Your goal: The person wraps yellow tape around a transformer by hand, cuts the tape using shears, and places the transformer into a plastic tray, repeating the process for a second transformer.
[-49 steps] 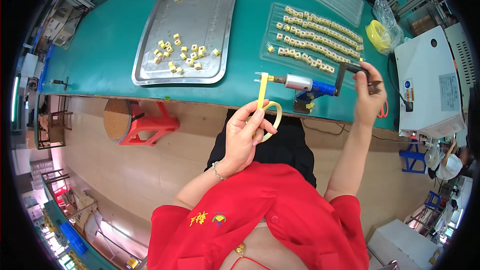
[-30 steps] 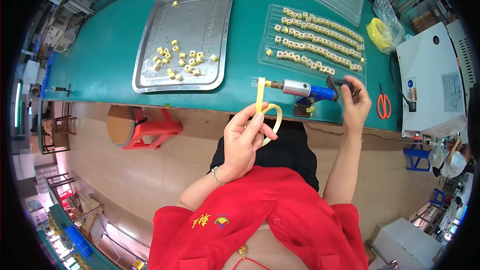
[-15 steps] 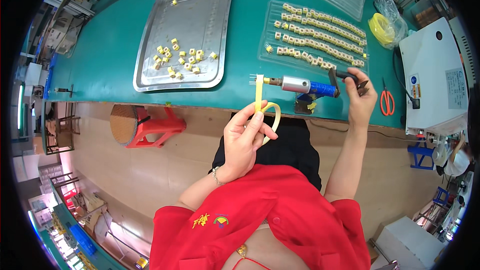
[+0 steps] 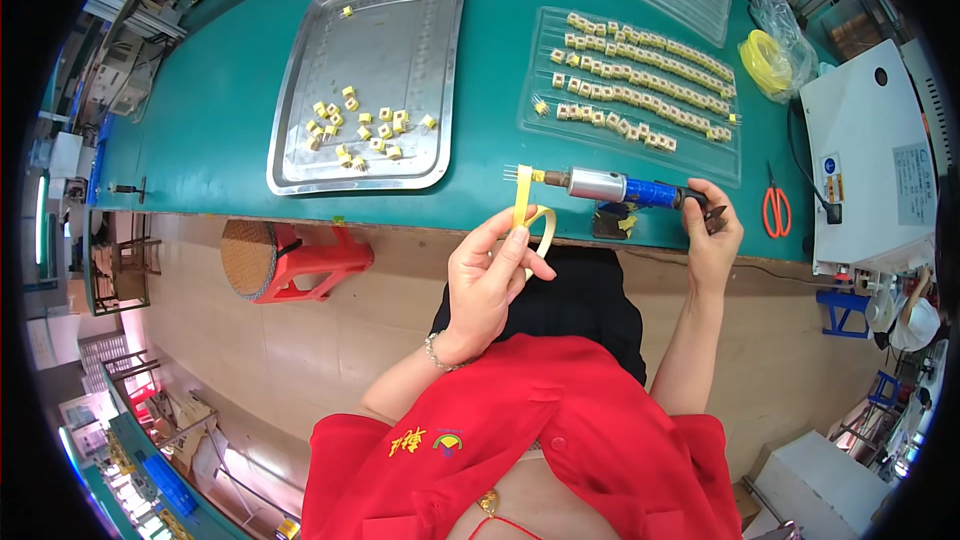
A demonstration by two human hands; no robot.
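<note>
My left hand (image 4: 483,285) pinches a roll of yellow tape (image 4: 545,238) between thumb and fingers. A strip of that tape runs upward to a small pinned coil part (image 4: 526,175), whose thin metal pins point left. The part sits on the tip of a silver and blue hand winder (image 4: 598,184), mounted at the table's front edge. My right hand (image 4: 712,230) is closed around the black crank handle at the winder's right end. A dark pointed tool (image 4: 716,219) also sticks out of this hand; its exact kind I cannot tell.
A metal tray (image 4: 290,130) with loose yellow coil parts lies to the left. On the right, a clear plastic tray (image 4: 530,75) carries rows of similar parts. Orange-handled scissors (image 4: 776,212) lie near a white machine (image 4: 865,150). A red stool (image 4: 320,258) stands below the table.
The crank handle and my right hand have moved down and slightly left. My left hand keeps holding the tape in about the same place.
</note>
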